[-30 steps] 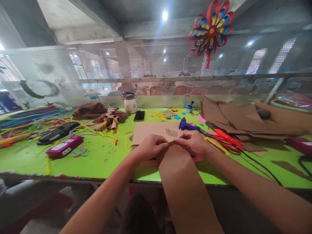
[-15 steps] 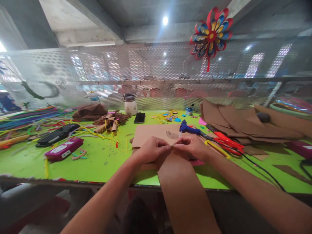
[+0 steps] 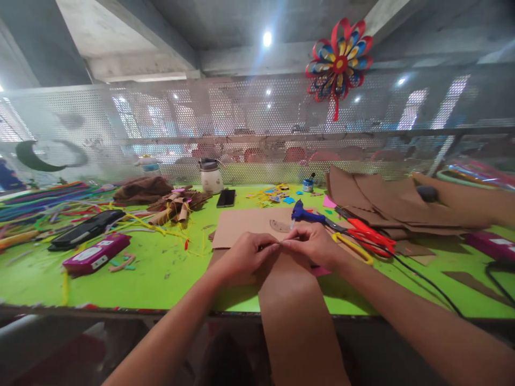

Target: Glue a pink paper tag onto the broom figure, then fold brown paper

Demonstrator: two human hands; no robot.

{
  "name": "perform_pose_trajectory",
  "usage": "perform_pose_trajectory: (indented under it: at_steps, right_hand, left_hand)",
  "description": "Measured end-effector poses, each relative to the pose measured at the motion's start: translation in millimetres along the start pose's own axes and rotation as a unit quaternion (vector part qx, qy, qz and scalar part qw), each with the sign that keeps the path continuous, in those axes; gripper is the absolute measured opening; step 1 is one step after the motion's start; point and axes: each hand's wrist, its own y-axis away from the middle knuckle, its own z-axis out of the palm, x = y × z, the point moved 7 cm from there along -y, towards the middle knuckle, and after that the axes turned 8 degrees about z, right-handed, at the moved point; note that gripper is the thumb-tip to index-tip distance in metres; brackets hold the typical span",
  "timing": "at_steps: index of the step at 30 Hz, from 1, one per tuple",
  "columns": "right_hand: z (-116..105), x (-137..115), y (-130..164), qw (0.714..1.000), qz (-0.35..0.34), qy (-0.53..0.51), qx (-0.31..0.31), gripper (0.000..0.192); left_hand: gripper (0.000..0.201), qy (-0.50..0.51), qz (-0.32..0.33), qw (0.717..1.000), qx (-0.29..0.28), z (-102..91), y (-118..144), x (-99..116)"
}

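Fingertips of the right hand (image 3: 316, 245) had drawn in toward those of the left hand (image 3: 246, 254), closing the small gap between them of a second earlier, while the whole view had shifted slightly. Each grip was a narrow pinch, thumb against fingers, and both had hold of the far end of a brown paper strip (image 3: 300, 316) — the two sets of fingertips all but met there. From that end the strip ran toward the person, over the front edge of the green counter (image 3: 169, 289) and down past it

Several containers stood beyond. A white jar (image 3: 212, 179) with a dark top stood upright near the back, just beside a phone (image 3: 226, 198); its wall hid whatever was inside. Further right stood a small blue pot (image 3: 308, 185), something dark rising at its top, lid or brush could not be told, and its contents did not show. On the left lay a purple box (image 3: 97, 254) with white labels, its inside hidden, near a long black case (image 3: 87, 229)

Just past the hands lay a flat brown sheet (image 3: 237, 225). A blue glue gun (image 3: 308, 215) lay just beyond the right hand, with red-handled scissors (image 3: 370, 236) to its right. Behind the scissors rose a loose pile of brown sheets (image 3: 386, 201) — a dark round object (image 3: 426, 193) sat among them
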Motion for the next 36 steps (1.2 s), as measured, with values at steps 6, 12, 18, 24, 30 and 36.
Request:
perform_pose_trajectory:
  at_steps: [6, 12, 18, 24, 30, 36]
  right_hand:
    - [-8.3, -1.5, -2.1, 0.999, 0.015, 0.045, 0.016, 0.023]
    - [-2.4, -1.9, -1.1, 0.994, 0.040, 0.085, -0.052, 0.025]
    - [-4.8, -0.1, 0.5, 0.992, 0.034, 0.091, -0.080, 0.027]
    - [-5.3, -1.0, -0.9, 0.994, 0.014, 0.057, -0.090, 0.026]
    - [-8.9, -0.3, -0.5, 0.995, 0.036, 0.036, -0.081, 0.025]
    - [-10.8, 7.7, -0.3, 0.983, 0.096, -0.028, -0.153, 0.033]
  left_hand:
    - [0.030, -0.041, -0.013, 0.998, -0.036, 0.6, 5.9, -10.8]
    - [0.030, -0.075, -0.010, 0.995, -0.060, 2.9, 9.0, -6.2]
    - [0.031, -0.059, -0.006, 0.996, -0.069, 4.5, 9.8, -6.6]
    - [0.038, -0.043, -0.005, 0.997, -0.068, 4.2, 7.3, -8.5]
    - [0.033, -0.028, -0.032, 0.997, -0.064, 2.0, 9.5, -13.2]
    - [0.029, -0.001, -0.046, 0.996, -0.079, -1.7, 11.6, -13.5]
